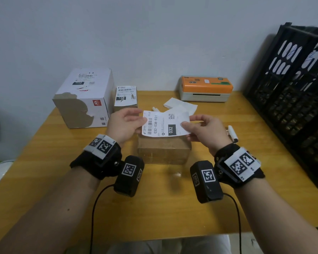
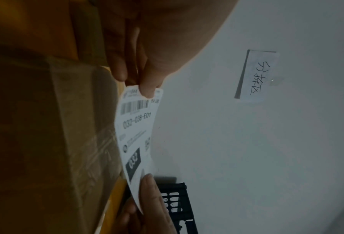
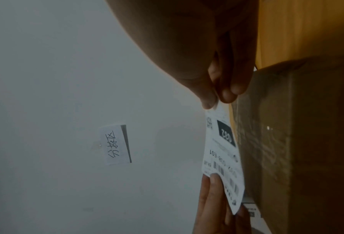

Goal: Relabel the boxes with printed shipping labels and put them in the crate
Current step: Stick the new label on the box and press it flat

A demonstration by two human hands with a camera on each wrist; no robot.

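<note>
both hands are clamped on one shipping label [image 1: 165,124]: the left hand [image 1: 125,125] pinches its 9 o'clock end, the right hand [image 1: 203,132] its 3 o'clock end, held just above the brown box [image 1: 163,150] at table centre. the black crate [image 1: 292,99] stands at 3 o'clock.

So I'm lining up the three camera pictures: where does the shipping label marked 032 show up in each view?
Head: shipping label at centre, held between left hand and right hand, above the brown box.
Left wrist: label centre, running downward, box to its left.
Right wrist: label right of centre, box to its right.
Shared landmark: the brown box behind the label.
</note>
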